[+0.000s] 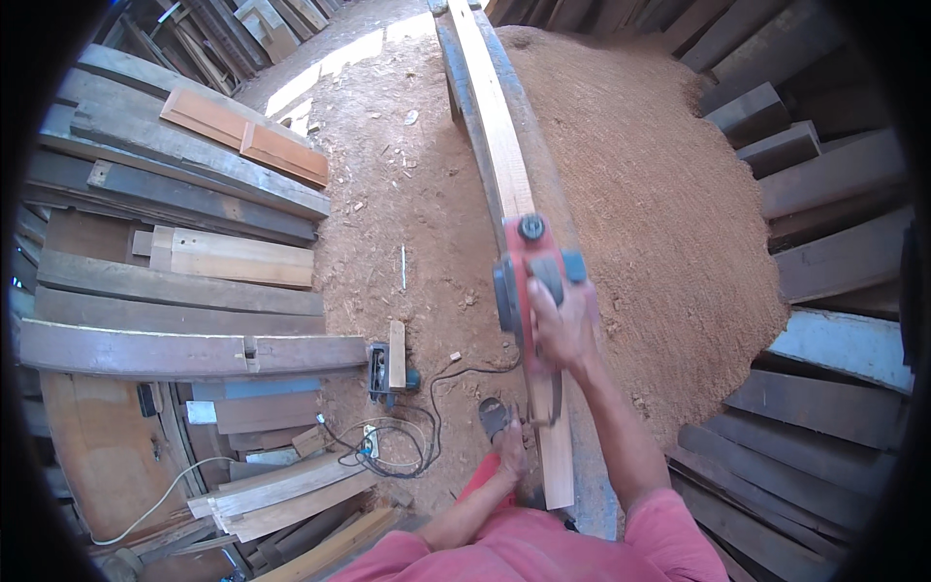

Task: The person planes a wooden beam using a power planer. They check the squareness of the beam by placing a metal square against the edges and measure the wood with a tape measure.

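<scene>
A long pale timber plank [492, 116] runs lengthwise on a narrow worn bench [593, 500]. A red and dark electric planer [516, 242] sits on the plank, with my right hand [561, 325] wrapped round its top handle. My left hand [509, 451] is lower down beside the plank's near part, its fingers curled by a dark piece at the plank's edge; what they hold is too small to make out. A black cord [470, 370] runs from the planer across the floor.
A circular saw [380, 373] with a wood offcut [397, 354] lies left of the bench among coiled cables [398, 466]. Stacked boards [175, 272] line the left. A big heap of shavings [659, 223] spreads rightward to more boards [824, 252]. A sandal [493, 415] shows near my left hand.
</scene>
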{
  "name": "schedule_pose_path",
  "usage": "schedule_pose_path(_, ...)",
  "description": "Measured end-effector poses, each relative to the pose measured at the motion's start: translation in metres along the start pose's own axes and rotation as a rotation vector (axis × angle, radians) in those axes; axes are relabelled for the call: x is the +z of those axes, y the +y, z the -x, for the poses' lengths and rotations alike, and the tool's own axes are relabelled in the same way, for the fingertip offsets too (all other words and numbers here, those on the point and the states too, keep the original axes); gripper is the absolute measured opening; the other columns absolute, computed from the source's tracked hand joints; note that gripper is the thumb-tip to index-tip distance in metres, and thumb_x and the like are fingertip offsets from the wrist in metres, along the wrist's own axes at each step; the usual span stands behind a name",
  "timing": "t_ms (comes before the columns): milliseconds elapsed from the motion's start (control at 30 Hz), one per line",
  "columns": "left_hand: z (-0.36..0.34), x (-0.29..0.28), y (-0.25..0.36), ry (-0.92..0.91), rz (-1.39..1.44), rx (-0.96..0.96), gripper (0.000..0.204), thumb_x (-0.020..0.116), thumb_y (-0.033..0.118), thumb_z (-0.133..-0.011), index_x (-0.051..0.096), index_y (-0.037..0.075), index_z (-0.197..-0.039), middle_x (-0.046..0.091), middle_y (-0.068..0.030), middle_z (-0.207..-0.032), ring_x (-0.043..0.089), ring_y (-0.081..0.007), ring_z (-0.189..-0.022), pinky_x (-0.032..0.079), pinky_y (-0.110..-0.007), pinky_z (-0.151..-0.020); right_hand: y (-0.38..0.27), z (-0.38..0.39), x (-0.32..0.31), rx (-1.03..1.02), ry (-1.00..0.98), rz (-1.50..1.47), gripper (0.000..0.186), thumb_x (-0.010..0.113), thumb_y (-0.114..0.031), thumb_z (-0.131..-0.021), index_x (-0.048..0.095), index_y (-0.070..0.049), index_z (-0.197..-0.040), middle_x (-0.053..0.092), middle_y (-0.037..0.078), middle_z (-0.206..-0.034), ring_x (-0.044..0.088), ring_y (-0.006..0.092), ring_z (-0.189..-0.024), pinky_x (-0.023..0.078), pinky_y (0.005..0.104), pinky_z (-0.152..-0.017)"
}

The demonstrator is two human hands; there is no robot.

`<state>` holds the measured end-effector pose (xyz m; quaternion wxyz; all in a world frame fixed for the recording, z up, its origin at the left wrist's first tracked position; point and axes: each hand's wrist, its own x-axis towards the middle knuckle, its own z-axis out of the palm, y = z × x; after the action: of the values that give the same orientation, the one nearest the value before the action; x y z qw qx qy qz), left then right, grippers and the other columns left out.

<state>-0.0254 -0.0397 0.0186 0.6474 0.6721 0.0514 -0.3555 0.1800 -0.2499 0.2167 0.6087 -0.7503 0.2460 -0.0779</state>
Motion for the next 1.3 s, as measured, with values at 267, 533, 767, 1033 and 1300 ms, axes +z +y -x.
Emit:
schedule_pose_path(267, -0.009, 0.041, 0.068, 0.191, -0.607, 0.284, 0.065, 0.039, 0.035, -0.104, 0.030, -0.007, -0.152, 0.039, -0.0420, -0.139, 0.031, -0.0606, -0.132, 0.020, -0.064, -0.112, -0.091, -0.208, 0.013, 0.014, -0.002, 0.114, 0.059, 0.055, -0.061, -0.095, 0.070, -0.007, -0.078, 0.067, 0.007, -0.070, 0.066, 0.0168, -0.067, 0.052, 0.0359, -0.066)
schedule_pose_path(533, -0.005, 0.040, 0.107, 0.107, -0.828, 0.181, 0.067, 0.035, 0.034, -0.105, 0.019, -0.008, -0.155, 0.043, -0.0398, -0.139, 0.045, -0.0536, -0.122, 0.033, -0.056, -0.108, -0.051, -0.191, 0.013, 0.113, -0.016, 0.061, 0.056, 0.061, -0.061, -0.094, 0.067, -0.008, -0.076, 0.065, 0.003, -0.069, 0.062, 0.0129, -0.064, 0.051, 0.0303, -0.059)
schedule_pose_path(767, -0.042, 0.034, 0.019, 0.283, -0.046, 0.287, 0.044, 0.037, 0.033, -0.105, 0.057, -0.001, -0.127, 0.063, -0.0205, -0.107, 0.060, -0.0381, -0.099, 0.047, -0.050, -0.089, -0.024, 0.013, -0.015, 0.144, -0.057, 0.006, 0.043, 0.063, -0.041, -0.097, 0.063, -0.006, -0.072, 0.059, 0.001, -0.059, 0.059, 0.0106, -0.054, 0.048, 0.0300, -0.051)
schedule_pose_path(1033, 0.035, -0.043, -0.068, 0.038, 0.373, -0.475, 0.049, 0.026, 0.049, -0.107, 0.063, 0.016, -0.103, 0.049, 0.0038, -0.066, 0.040, -0.0097, -0.050, 0.037, -0.027, -0.045, 0.074, 0.349, -0.071, 0.215, -0.162, 0.028, 0.050, 0.063, -0.044, -0.092, 0.061, 0.003, -0.110, 0.066, 0.017, -0.085, 0.065, 0.0248, -0.079, 0.052, 0.0417, -0.074)
schedule_pose_path(1300, 0.102, -0.071, -0.072, 0.190, -0.085, -0.544, 0.061, 0.025, 0.055, -0.107, 0.060, 0.006, -0.104, 0.044, 0.0013, -0.063, 0.041, -0.0107, -0.053, 0.034, -0.027, -0.045, 0.082, 0.394, -0.063, 0.305, -0.065, -0.016, 0.053, 0.063, -0.045, -0.092, 0.060, 0.006, -0.109, 0.065, 0.020, -0.083, 0.066, 0.0282, -0.077, 0.051, 0.0423, -0.072)
